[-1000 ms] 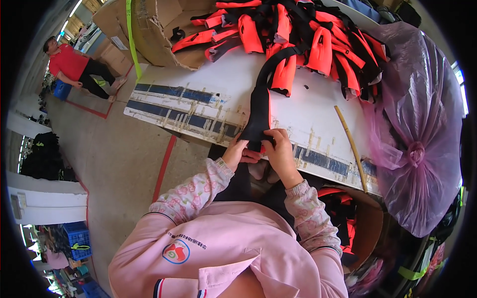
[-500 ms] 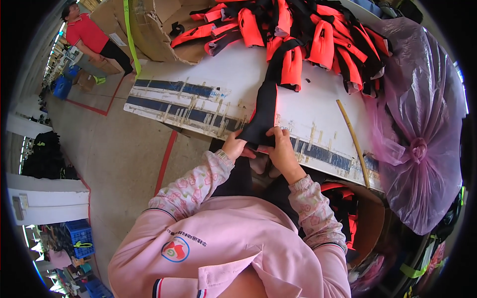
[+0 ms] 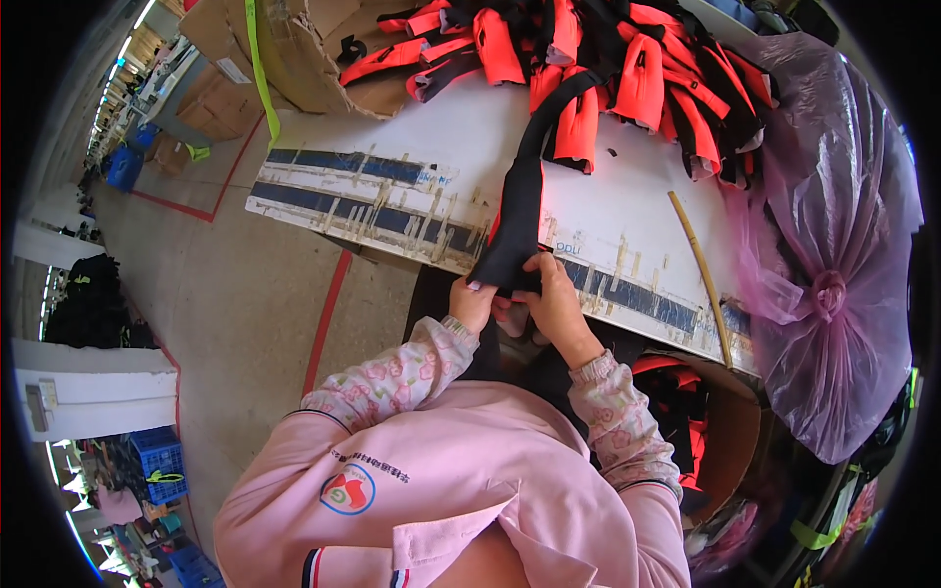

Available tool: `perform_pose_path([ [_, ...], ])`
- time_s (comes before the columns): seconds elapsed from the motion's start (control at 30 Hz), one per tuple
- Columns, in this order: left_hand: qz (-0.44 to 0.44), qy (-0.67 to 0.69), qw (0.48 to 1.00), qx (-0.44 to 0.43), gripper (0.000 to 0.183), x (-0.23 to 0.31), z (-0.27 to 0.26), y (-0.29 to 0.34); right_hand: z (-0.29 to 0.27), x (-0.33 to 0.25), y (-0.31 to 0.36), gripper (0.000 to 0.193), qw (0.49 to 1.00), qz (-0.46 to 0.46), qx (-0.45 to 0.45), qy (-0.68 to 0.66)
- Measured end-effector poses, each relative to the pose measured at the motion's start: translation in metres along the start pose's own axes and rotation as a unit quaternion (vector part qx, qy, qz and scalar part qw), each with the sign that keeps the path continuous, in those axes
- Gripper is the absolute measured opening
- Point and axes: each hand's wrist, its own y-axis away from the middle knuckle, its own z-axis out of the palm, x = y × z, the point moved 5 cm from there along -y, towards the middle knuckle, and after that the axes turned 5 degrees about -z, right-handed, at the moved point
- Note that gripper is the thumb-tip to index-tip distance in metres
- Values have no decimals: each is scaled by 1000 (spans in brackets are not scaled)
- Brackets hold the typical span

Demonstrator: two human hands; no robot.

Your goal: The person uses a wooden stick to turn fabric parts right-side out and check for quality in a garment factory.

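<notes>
A black fabric piece with orange edging and a long strap (image 3: pixel 518 211) hangs over the near edge of the white table (image 3: pixel 431 127). Its strap end runs up toward a heap of similar orange and black fabric pieces (image 3: pixel 639 83). My left hand (image 3: pixel 472 302) grips the lower left corner of the piece, fingers curled underneath. My right hand (image 3: pixel 556 302) pinches its lower right edge, thumb on top. Some of the fingers of both hands are hidden beneath the cloth.
A bamboo stick (image 3: pixel 700 274) lies on the table at right, beside a knotted pink plastic bag (image 3: pixel 833 216). An opened cardboard box (image 3: pixel 304 59) stands at the far left. Below the table at right, another box (image 3: pixel 730 441) holds more orange and black pieces.
My left hand has shifted slightly right and nearer to me along the piece's lower edge. The piece has narrowed and turned a little. The person at the far left is gone from view.
</notes>
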Motion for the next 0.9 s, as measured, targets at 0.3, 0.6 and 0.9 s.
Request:
perform_pose_path([
  [0.3,-31,-15,999,9,25,-29,-14,-3,8,-2,8,42,998,-26,-13,55],
  [0.6,-141,72,984,-81,35,-22,11,7,11,-6,8,41,995,0,-39,95],
  [0.9,-86,-59,986,-129,35,-37,5,-6,-8,-83,-37,57,923,-196,1,331],
])
